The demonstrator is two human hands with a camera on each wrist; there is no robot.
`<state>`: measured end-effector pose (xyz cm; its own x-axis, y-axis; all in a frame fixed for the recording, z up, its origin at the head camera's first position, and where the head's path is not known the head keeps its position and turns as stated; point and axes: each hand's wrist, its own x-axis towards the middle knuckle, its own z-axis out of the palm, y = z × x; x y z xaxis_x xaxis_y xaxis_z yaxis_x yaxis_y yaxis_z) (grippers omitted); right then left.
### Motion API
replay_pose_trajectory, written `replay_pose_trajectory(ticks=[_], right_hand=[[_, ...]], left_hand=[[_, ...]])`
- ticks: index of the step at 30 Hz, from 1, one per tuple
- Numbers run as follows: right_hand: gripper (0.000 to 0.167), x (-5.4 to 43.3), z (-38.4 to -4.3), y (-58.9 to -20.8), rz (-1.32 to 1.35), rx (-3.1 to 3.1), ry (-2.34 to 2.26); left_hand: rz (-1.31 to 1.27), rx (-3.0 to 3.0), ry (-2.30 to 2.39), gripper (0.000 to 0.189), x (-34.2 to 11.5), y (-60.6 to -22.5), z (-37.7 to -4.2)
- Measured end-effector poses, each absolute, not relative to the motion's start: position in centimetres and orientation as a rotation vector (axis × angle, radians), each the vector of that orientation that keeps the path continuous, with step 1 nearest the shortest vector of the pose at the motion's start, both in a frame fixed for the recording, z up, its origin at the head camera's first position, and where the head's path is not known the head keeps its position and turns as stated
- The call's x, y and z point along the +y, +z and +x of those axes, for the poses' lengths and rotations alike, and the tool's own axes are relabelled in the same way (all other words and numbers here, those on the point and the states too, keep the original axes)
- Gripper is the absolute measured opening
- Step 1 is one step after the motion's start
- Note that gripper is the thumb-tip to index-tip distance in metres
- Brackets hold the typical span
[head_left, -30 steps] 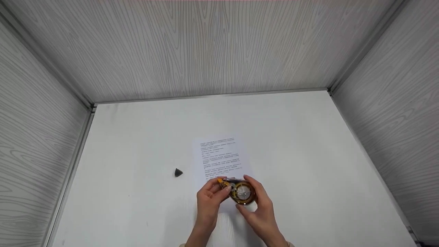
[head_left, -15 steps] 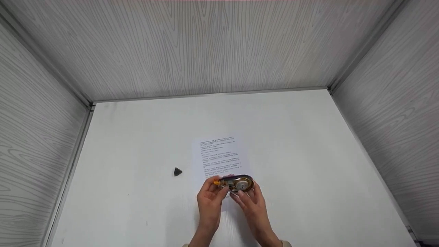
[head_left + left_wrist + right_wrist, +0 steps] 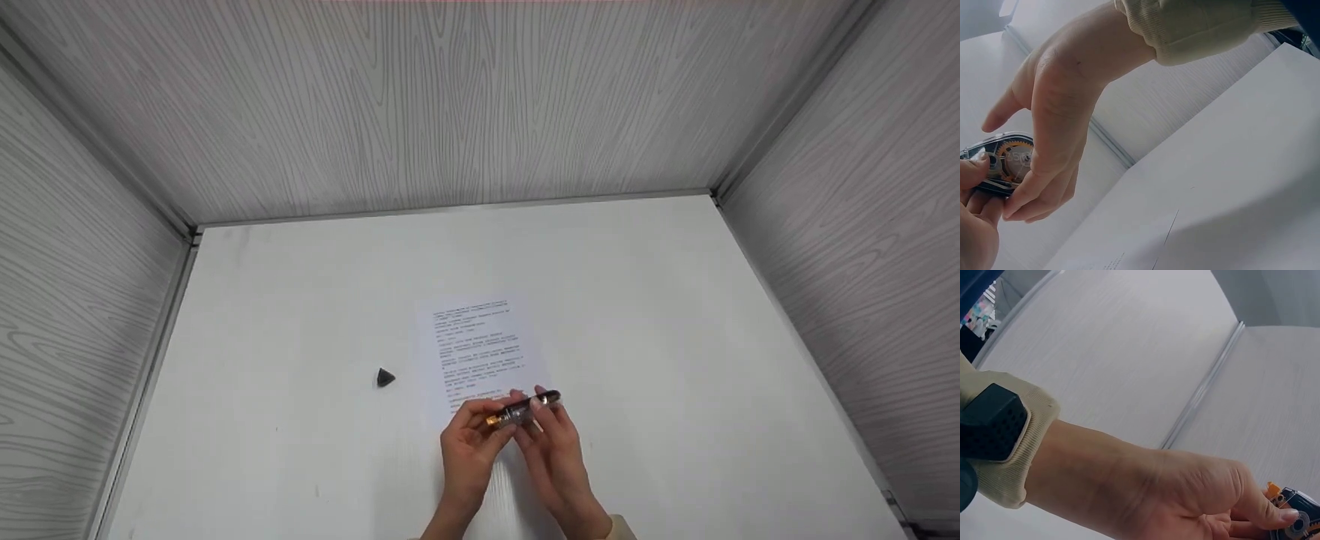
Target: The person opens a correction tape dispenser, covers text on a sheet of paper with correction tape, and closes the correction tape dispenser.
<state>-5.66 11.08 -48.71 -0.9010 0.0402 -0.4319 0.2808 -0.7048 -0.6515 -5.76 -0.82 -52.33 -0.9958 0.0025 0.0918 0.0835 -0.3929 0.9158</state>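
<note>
A correction tape dispenser point(image 3: 517, 411) with a clear body, dark edge and orange tip is raised over the printed sheet point(image 3: 469, 337), turned edge-up in the head view. My left hand point(image 3: 466, 454) pinches it at the tip end, thumb over the small wheel. At the wide end, my right hand point(image 3: 559, 461) holds it with thumb and fingers. Toothed gears show through the body of the dispenser point(image 3: 1012, 162) in the left wrist view. The right wrist view catches only part of the dispenser point(image 3: 1304, 509), beside the left thumb.
A small black pyramid-like piece point(image 3: 385, 377) lies left of the sheet on the white table point(image 3: 262, 360). Wood-patterned panels wall in the table at the back point(image 3: 450, 105), the left point(image 3: 82, 247) and the right point(image 3: 840, 210).
The correction tape dispenser has turned from its flat face toward the head camera to its narrow edge. My right hand has shifted its grip on the wide end; my left hand stays at the tip.
</note>
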Motion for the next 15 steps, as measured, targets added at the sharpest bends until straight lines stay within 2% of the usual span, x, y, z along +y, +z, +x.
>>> replay_pose_trajectory(ticks=[8, 15], right_hand=[[0.066, 11.3, -5.6, -49.2, 0.687, 1.161, -2.690], [0.063, 11.3, -6.1, -50.0, 0.694, 1.180, -2.737]], left_hand=[[-0.161, -1.692, -2.603, 0.035, -1.1, -52.3, -5.2], [-0.232, -1.719, -2.507, 0.037, -2.3, -52.4, -5.3]])
